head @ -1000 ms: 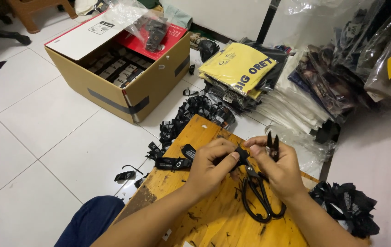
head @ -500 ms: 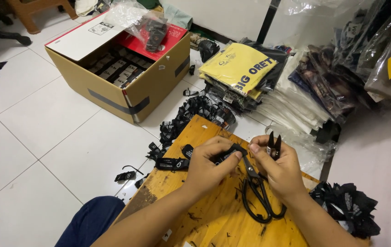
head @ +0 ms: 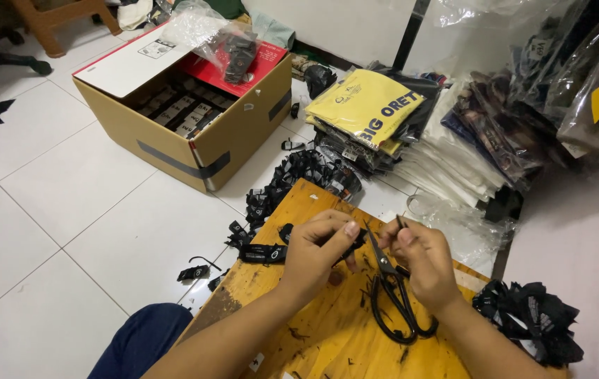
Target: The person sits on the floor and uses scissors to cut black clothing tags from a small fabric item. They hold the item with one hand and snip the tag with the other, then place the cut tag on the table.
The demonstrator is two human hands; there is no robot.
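Observation:
My left hand (head: 319, 247) pinches a black fabric label strip (head: 268, 253) over a worn yellow wooden board (head: 327, 330). The strip trails off to the left across the board's edge. My right hand (head: 422, 263) grips black scissors (head: 392, 295). Their blades point up-left toward my left thumb, and the large loop handles hang below my palm. The two hands are close together, almost touching at the blade tips.
An open cardboard box (head: 194, 147) with small packets stands at the back left. A heap of black labels (head: 299, 175) lies beyond the board, another (head: 531, 323) at the right. Bagged garments (head: 412, 126) are stacked behind. My knee (head: 138, 344) is at the lower left.
My right hand has turned the scissors so the blades now point toward the strip at my left thumb. My left hand has shifted slightly right along the strip.

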